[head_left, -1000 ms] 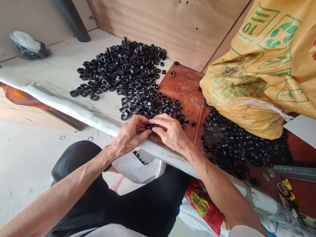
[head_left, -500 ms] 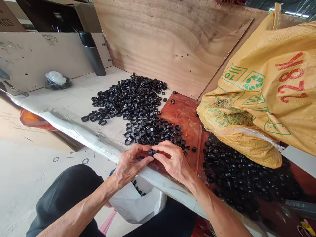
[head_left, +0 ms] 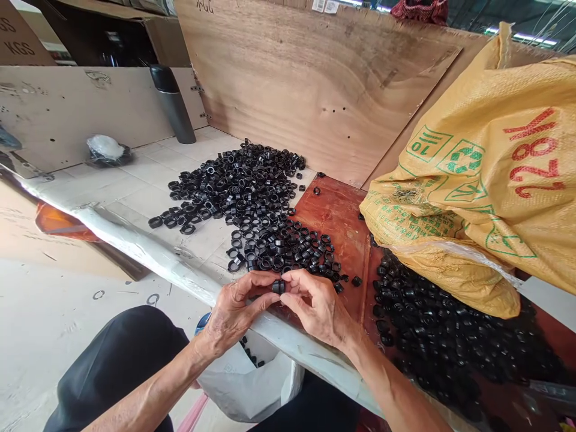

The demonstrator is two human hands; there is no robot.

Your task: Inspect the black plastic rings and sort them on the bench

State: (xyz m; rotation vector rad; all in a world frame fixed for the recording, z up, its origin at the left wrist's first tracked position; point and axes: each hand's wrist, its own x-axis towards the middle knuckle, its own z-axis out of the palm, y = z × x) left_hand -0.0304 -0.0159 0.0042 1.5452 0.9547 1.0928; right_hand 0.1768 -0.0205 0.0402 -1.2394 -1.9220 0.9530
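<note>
Above the table's front edge, my left hand [head_left: 245,306] and my right hand [head_left: 317,303] meet fingertip to fingertip. Pinched between them is a small black plastic fitting [head_left: 278,286], held from its left side by my left thumb and fingers and from its right by my right thumb and fingers. No thread shows on it now. Just beyond my fingers spreads a pile of black plastic rings [head_left: 252,180], running from the white boards onto the reddish-brown board. My right forearm passes near a heap of small black plastic parts [head_left: 450,324].
A yellow woven sack [head_left: 477,180] leans over the right-hand heap. Below the edge hangs a white bag [head_left: 247,384] with several black pieces visible in it. A dark flask [head_left: 173,105] stands at the back left, near a plastic-wrapped white bundle [head_left: 108,150]. Wooden panels [head_left: 315,84] wall the back.
Half a second ago a ribbed thread showed between the two halves of the fitting; now they sit together and the thread is hidden. The whole view has shifted slightly downward.
</note>
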